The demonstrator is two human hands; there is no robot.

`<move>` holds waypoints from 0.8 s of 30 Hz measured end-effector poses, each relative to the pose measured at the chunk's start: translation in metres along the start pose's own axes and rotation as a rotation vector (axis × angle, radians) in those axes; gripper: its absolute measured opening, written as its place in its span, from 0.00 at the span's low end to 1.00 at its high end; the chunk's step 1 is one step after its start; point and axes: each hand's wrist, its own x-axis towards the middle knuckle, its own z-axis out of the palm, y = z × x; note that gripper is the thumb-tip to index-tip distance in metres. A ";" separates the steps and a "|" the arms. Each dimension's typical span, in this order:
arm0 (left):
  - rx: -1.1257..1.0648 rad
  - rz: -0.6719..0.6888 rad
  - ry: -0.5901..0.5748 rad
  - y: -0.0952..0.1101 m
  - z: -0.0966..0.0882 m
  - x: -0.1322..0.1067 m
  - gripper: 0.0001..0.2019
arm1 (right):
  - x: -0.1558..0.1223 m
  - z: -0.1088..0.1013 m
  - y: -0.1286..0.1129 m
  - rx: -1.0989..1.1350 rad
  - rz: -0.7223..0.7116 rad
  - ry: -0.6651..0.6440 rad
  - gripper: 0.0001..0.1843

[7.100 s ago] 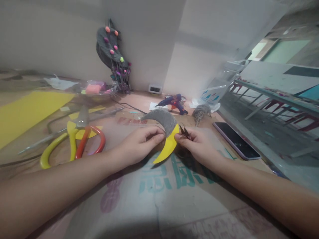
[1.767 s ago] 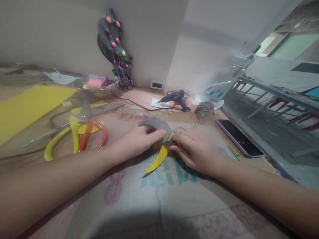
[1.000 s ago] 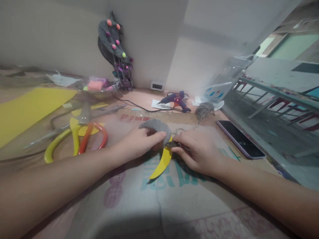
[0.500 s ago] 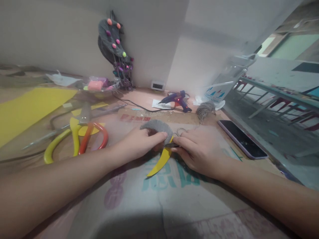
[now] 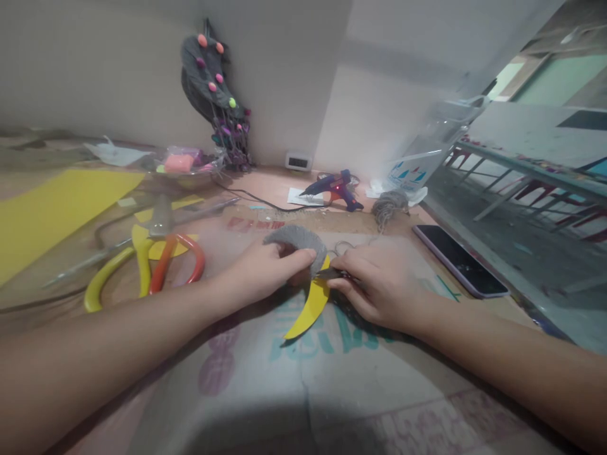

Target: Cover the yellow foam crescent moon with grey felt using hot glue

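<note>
A yellow crescent with its upper part wrapped in grey yarn is held over the covered work surface. My left hand is closed on the wrapped part, the thumb lying over the yarn. At the edge where grey meets yellow, my right hand grips a dark pointed tool, its tip lying against the crescent. Most of that tool is hidden by the fingers, so its kind does not show. Loose yarn loops lie just behind my right hand, near the grey yarn ball.
Behind stands a glue gun with a red light. Large scissors with yellow and red handles and a yellow sheet lie left. A phone lies right, near the table edge. A decorated grey crescent hangs at the wall.
The yellow tail of the crescent has swung slightly right. The dark tool's tip shows a little more, and my right hand has shifted slightly. The whole view has moved a little.
</note>
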 end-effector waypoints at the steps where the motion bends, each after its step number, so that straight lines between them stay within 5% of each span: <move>1: -0.002 -0.002 0.001 0.001 0.000 0.000 0.22 | 0.000 0.000 0.000 -0.007 0.000 -0.005 0.13; 24: 0.032 0.025 -0.004 -0.001 0.001 0.000 0.21 | 0.005 0.000 -0.003 -0.099 -0.046 -0.013 0.15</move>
